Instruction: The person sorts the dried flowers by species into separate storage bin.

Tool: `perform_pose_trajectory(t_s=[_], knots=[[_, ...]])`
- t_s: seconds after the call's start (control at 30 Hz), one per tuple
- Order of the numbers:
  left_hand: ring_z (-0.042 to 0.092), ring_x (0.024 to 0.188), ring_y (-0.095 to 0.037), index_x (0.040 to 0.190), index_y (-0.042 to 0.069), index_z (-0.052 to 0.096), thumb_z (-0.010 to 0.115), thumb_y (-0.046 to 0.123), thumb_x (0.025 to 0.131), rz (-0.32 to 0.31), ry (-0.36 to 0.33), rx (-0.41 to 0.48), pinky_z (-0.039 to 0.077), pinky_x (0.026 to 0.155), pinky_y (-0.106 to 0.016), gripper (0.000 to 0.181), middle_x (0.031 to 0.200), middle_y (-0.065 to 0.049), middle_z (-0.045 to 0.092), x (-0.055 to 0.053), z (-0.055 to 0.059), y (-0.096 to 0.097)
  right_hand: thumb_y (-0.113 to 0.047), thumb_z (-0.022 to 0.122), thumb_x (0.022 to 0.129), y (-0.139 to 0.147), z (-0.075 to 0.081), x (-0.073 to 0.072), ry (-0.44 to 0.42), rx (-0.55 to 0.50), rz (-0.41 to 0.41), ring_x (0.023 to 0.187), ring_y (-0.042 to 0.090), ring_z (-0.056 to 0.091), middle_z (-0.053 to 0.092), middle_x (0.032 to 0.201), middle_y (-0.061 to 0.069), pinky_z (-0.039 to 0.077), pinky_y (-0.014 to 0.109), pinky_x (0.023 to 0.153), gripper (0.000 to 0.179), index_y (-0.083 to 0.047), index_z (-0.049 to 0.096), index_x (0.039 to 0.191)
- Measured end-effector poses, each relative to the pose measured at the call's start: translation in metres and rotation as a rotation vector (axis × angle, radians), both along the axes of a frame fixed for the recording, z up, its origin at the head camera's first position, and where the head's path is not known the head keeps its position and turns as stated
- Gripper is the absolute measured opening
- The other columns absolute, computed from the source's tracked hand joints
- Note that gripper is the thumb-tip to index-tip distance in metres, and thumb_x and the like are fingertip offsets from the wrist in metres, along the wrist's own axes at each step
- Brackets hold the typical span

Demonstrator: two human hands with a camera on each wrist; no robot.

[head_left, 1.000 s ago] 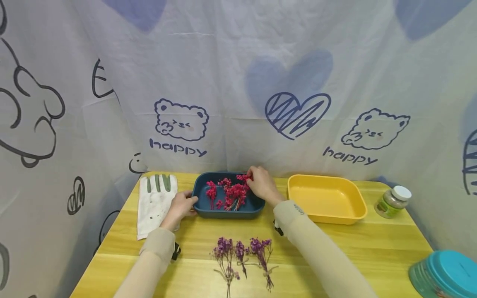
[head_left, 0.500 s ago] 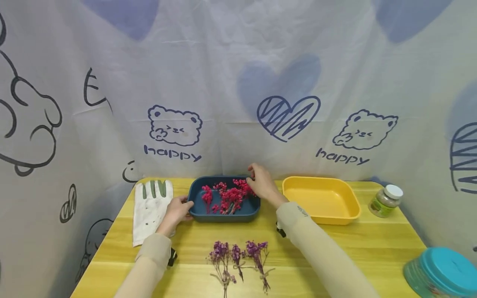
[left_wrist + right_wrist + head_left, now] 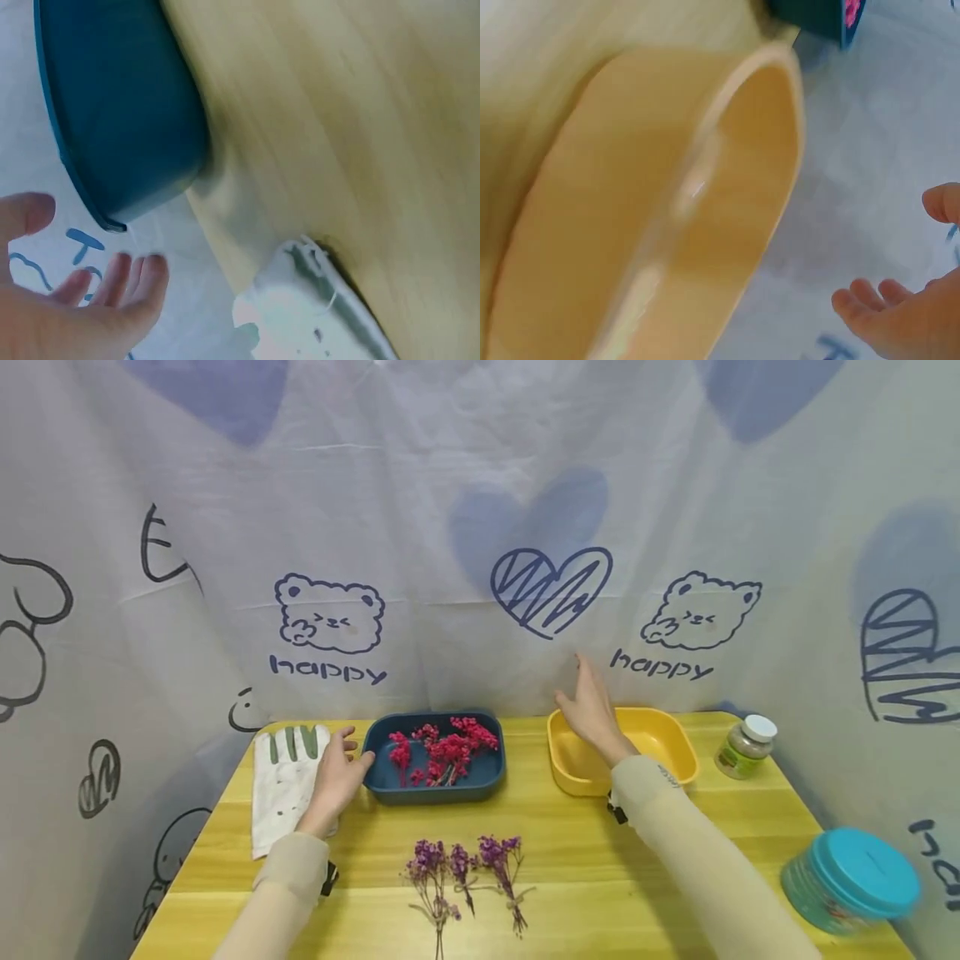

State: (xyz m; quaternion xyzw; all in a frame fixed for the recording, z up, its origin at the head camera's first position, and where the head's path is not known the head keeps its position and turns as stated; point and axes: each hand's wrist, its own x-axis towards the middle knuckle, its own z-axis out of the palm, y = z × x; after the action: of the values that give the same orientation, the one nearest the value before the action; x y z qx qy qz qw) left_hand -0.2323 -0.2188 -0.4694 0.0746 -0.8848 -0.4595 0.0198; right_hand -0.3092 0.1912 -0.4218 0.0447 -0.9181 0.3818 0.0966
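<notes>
In the head view a dark blue tray (image 3: pixel 435 795) holds small bunches of red dried flowers (image 3: pixel 453 753). My left hand (image 3: pixel 339 781) hovers off the tray's left end, thumb and fingers spread apart with nothing in them. The left wrist view puts the fingertips just beyond the corner of the blue tray (image 3: pixel 124 112). My right hand (image 3: pixel 595 710) is over the left part of a yellow tray (image 3: pixel 663 745), fingers extended and holding nothing. Seen from the right wrist, the yellow tray (image 3: pixel 615 157) fills the left side, apart from the right hand (image 3: pixel 907 307).
Three bunches of purple dried flowers (image 3: pixel 427 860) lie at the front middle of the wooden table (image 3: pixel 585 893). A white cloth (image 3: pixel 288 789) with green stripes is at left. To the right stand a white-lidded jar (image 3: pixel 745 747) and a turquoise-lidded tub (image 3: pixel 851 881).
My right hand has left the red flowers and moved right, over the yellow tray. My left hand has let go of the blue tray's left end. The head view has swung slightly right.
</notes>
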Motion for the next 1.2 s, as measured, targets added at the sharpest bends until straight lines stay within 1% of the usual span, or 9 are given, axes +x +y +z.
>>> perform_pose_trajectory(t_s=[0.23, 0.4, 0.53, 0.67, 0.77, 0.83, 0.9, 1.03, 1.2], knots=[[0.045, 0.139, -0.04, 0.157, 0.008, 0.04, 0.059, 0.017, 0.102, 0.037, 0.157, -0.012, 0.039, 0.121, -0.056, 0.06, 0.147, -0.022, 0.051, 0.01, 0.006, 0.009, -0.019, 0.061, 0.102, 0.059, -0.008, 0.01, -0.032, 0.051, -0.17, 0.156, 0.049, 0.029, 0.026, 0.172, 0.025, 0.024, 0.066, 0.131, 0.081, -0.008, 0.015, 0.168], [0.048, 0.133, -0.039, 0.151, 0.006, 0.048, 0.061, 0.012, 0.1, -0.008, 0.254, -0.045, 0.042, 0.116, -0.056, 0.053, 0.137, -0.022, 0.055, 0.017, 0.006, 0.017, -0.021, 0.06, 0.102, 0.097, -0.017, 0.017, -0.037, 0.091, -0.214, 0.152, 0.054, 0.03, 0.029, 0.167, 0.032, 0.025, 0.068, 0.129, 0.08, -0.001, 0.017, 0.166], [0.051, 0.127, -0.039, 0.145, 0.005, 0.056, 0.063, 0.007, 0.097, -0.055, 0.375, -0.119, 0.044, 0.111, -0.057, 0.049, 0.132, -0.021, 0.059, 0.028, 0.007, 0.025, -0.022, 0.059, 0.102, 0.12, -0.025, 0.024, -0.082, 0.102, -0.221, 0.151, 0.056, 0.028, 0.026, 0.166, 0.036, 0.025, 0.07, 0.128, 0.079, 0.003, 0.017, 0.165], [0.056, 0.115, -0.035, 0.135, 0.006, 0.064, 0.065, 0.003, 0.094, -0.102, 0.514, -0.217, 0.05, 0.097, -0.052, 0.041, 0.123, -0.016, 0.064, 0.042, 0.008, 0.034, -0.023, 0.059, 0.103, 0.136, -0.03, 0.032, -0.148, 0.122, -0.246, 0.15, 0.057, 0.029, 0.026, 0.164, 0.039, 0.026, 0.07, 0.127, 0.081, 0.006, 0.016, 0.164], [0.059, 0.108, -0.029, 0.13, 0.008, 0.067, 0.067, 0.003, 0.094, -0.138, 0.555, -0.27, 0.054, 0.089, -0.047, 0.036, 0.118, -0.012, 0.068, 0.057, 0.008, 0.039, -0.024, 0.06, 0.103, 0.142, -0.032, 0.037, -0.213, 0.123, -0.264, 0.149, 0.059, 0.03, 0.026, 0.163, 0.041, 0.028, 0.071, 0.126, 0.084, 0.007, 0.013, 0.164], [0.062, 0.103, -0.024, 0.128, 0.01, 0.069, 0.068, 0.003, 0.095, -0.16, 0.538, -0.287, 0.056, 0.084, -0.043, 0.034, 0.114, -0.009, 0.069, 0.068, 0.007, 0.042, -0.025, 0.06, 0.102, 0.146, -0.034, 0.04, -0.251, 0.113, -0.264, 0.148, 0.059, 0.032, 0.027, 0.161, 0.042, 0.029, 0.071, 0.125, 0.085, 0.008, 0.011, 0.164], [0.063, 0.096, -0.018, 0.124, 0.011, 0.07, 0.068, 0.005, 0.095, -0.176, 0.48, -0.291, 0.058, 0.078, -0.036, 0.03, 0.106, -0.004, 0.07, 0.078, 0.008, 0.044, -0.025, 0.059, 0.103, 0.149, -0.035, 0.043, -0.294, 0.095, -0.26, 0.146, 0.059, 0.034, 0.028, 0.16, 0.043, 0.031, 0.071, 0.125, 0.086, 0.01, 0.009, 0.163], [0.06, 0.077, -0.011, 0.114, 0.013, 0.072, 0.067, 0.01, 0.096, -0.196, 0.281, -0.287, 0.052, 0.064, -0.024, 0.019, 0.09, 0.002, 0.068, 0.093, 0.01, 0.048, -0.026, 0.055, 0.104, 0.156, -0.037, 0.049, -0.351, 0.078, -0.245, 0.142, 0.059, 0.04, 0.035, 0.154, 0.045, 0.037, 0.069, 0.123, 0.082, 0.014, 0.012, 0.161], [0.054, 0.063, -0.012, 0.116, 0.013, 0.071, 0.068, 0.023, 0.096, -0.233, 0.025, -0.32, 0.044, 0.053, -0.027, 0.022, 0.082, 0.002, 0.066, 0.103, 0.009, 0.057, -0.025, 0.054, 0.103, 0.162, -0.041, 0.057, -0.389, 0.065, -0.245, 0.14, 0.059, 0.04, 0.037, 0.152, 0.046, 0.038, 0.067, 0.122, 0.075, 0.018, 0.021, 0.155]])
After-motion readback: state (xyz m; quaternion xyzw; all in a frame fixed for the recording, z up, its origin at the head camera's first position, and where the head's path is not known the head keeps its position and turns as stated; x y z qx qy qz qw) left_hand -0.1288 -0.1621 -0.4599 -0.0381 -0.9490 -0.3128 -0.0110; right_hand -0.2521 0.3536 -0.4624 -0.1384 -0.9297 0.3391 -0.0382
